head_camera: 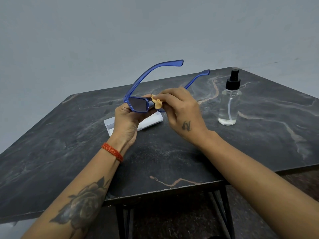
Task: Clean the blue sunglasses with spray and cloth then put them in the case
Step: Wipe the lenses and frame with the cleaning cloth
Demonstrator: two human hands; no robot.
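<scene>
The blue sunglasses [138, 104] are held above the dark marble table [172, 152], arms unfolded and pointing away toward one o'clock. The frame's left lens is gripped by the left hand [126, 121], fingers curled around its lower and outer edge. A small orange cloth [157, 102] is pinched between the fingertips of the right hand [183, 111] and pressed at the bridge and right lens. The white case [151, 120] is seen on the table beneath the hands. A clear spray bottle [228, 104] stands upright at three o'clock, well apart.
</scene>
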